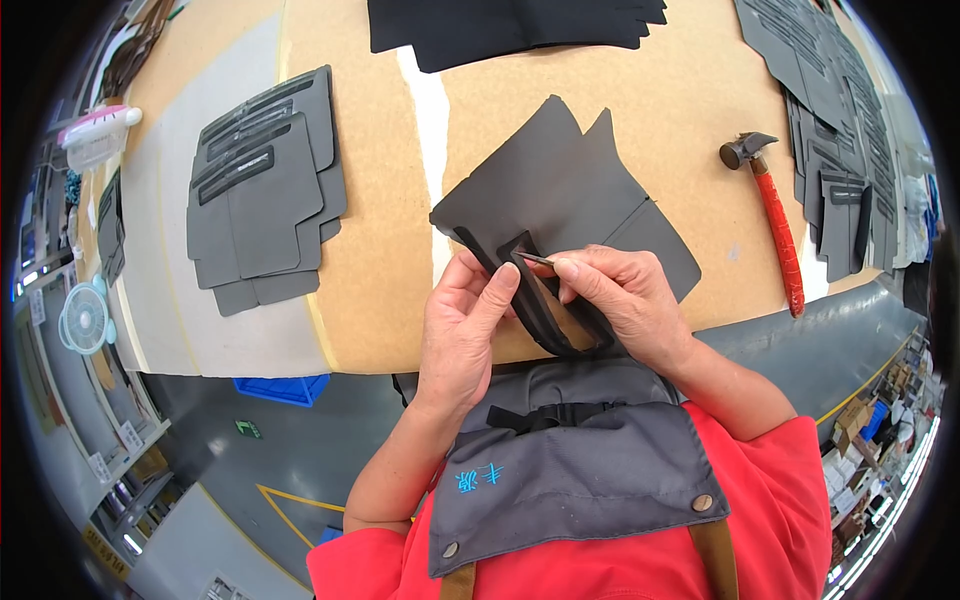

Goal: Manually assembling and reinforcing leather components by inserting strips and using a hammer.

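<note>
A dark grey sheet piece (575, 175), notched at its far edge, is lifted off the table near its front edge. Black strips (540, 310) border a long slot in its near part, which bends toward me. My left hand (462, 325) pinches the sheet's left border, thumb on top and the other fingers partly hidden behind it. Between the thumb and fingers of my right hand (635, 300) is a slim pointed metal tool (534, 259). Its tip points left and meets the black strip at the slot's far end, close to my left thumb.
Similar grey pieces lie overlapped at the left (265, 215) and in a long row at the right (835, 120). A red-handled hammer (777, 225) rests right of my hands. Black pieces (520, 30) lie at the far side. A small fan (86, 318) stands by the left edge.
</note>
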Tool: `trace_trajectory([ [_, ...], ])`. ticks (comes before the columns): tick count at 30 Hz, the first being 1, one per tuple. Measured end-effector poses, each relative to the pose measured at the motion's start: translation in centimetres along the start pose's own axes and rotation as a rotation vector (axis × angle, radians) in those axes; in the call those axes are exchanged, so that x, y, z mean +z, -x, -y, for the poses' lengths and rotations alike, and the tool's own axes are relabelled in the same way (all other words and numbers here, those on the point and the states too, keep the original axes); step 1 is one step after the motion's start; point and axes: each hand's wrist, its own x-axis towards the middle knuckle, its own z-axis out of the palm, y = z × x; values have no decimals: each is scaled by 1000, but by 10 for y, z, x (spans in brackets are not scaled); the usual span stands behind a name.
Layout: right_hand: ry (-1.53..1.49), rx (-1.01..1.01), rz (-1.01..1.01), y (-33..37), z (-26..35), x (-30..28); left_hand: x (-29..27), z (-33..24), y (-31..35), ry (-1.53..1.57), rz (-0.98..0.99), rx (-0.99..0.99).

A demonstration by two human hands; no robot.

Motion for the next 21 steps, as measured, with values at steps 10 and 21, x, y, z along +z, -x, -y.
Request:
trace_trajectory([
  [10, 273, -299, 41, -19, -1, -8, -15, -13, 6, 198, -83, -98],
  [21, 375, -375, 275, -75, 16, -18, -22, -27, 18, 168, -97, -228],
])
